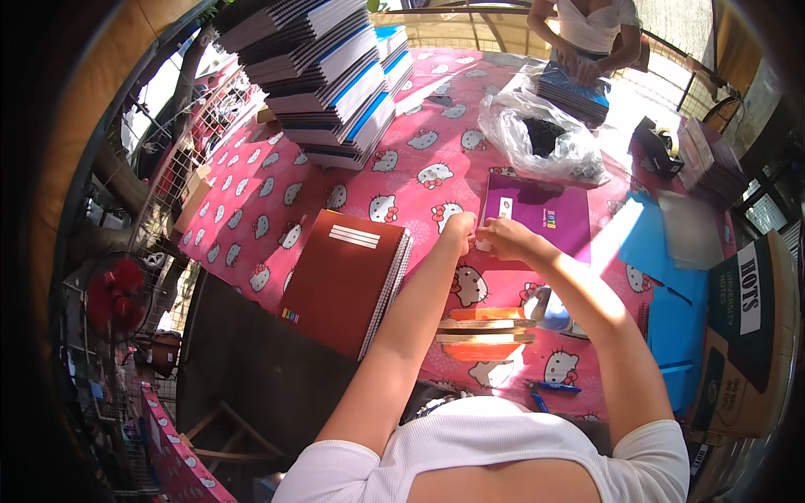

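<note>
My left hand (459, 233) and my right hand (507, 240) meet at the left edge of a purple spiral notebook (558, 201) lying on the table. Both hands have their fingers pinched together, almost touching. What they pinch is too small and too covered to make out. To the left of my left forearm lies a small pile of brown-red spiral notebooks (340, 281), their coils facing right. Between my forearms sits a wooden-edged piece with orange faces (485, 334), and blue pens (557, 387) lie nearer my body.
Tall stacks of notebooks (335, 92) stand at the far left. A clear plastic bag (579, 159) holds black coils. Across the table, a person's hands (580, 71) rest on blue notebooks (574, 94). A tape dispenser (661, 151), blue sheets (671, 323) and a carton (738, 369) line the right.
</note>
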Tool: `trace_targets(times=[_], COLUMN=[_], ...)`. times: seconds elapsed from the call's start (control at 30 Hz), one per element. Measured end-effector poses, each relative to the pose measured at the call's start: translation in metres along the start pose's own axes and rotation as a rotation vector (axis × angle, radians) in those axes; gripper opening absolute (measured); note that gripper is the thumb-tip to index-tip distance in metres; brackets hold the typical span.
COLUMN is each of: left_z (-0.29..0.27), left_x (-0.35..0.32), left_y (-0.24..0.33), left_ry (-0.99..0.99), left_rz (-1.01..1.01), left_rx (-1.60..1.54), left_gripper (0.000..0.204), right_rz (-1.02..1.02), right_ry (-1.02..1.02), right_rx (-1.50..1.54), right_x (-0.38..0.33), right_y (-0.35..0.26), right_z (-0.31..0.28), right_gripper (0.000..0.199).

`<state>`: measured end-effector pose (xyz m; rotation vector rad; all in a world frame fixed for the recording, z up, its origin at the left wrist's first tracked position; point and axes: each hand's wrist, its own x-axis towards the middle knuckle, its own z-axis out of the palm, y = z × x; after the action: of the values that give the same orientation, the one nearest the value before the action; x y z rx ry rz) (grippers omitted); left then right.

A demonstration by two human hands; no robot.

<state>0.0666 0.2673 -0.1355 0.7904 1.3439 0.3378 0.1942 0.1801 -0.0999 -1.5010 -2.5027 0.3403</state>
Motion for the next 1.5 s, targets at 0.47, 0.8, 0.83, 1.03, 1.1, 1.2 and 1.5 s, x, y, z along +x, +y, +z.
trace_targets(times=[0.47, 0.8, 0.83, 1.03, 1.1, 1.2, 1.5], left_z=[-0.013, 0.011, 0.011, 0.016, 0.015, 0.015, 0.015], left_x=[0.000, -0.015, -0.017, -0.031, -0.032, -0.035, -0.040], left_y=[0.005, -0.002, -0.003, -0.004, -0.005, -0.006, -0.005], left_ry=[-0.174, -0.261, -0.289, -0.316, -0.327, -0.347, -0.331], left_rz=[-0.031, -0.048, -0.021, 0.159, 0.216, 0.252, 0.195], left_rx=[-0.090, -0.322, -0.341, -0.364, -0.320, -0.281, -0.260], left_gripper=[0.017, 0.018, 0.019, 0.020, 0.021, 0.022, 0.028], right_rz=[0.076, 0.111, 0.096, 0.078, 0.063, 0.131, -0.100], right_ry=[0.133, 0.148, 0.170, 0.232, 0.232, 0.199, 0.324], right_rx=[0.278, 0.451, 0.460, 0.432, 0.432, 0.475, 0.231], right_x=[-0.006, -0.023, -0.024, -0.032, -0.033, -0.037, -0.034], right_y=[-0.003, 0.025, 0.023, 0.017, 0.016, 0.019, 0.011], right_z=[-0.016, -0.045, -0.048, -0.063, -0.065, -0.065, -0.044], right_gripper=[0.030, 0.034, 0.034, 0.033, 0.031, 0.029, 0.028])
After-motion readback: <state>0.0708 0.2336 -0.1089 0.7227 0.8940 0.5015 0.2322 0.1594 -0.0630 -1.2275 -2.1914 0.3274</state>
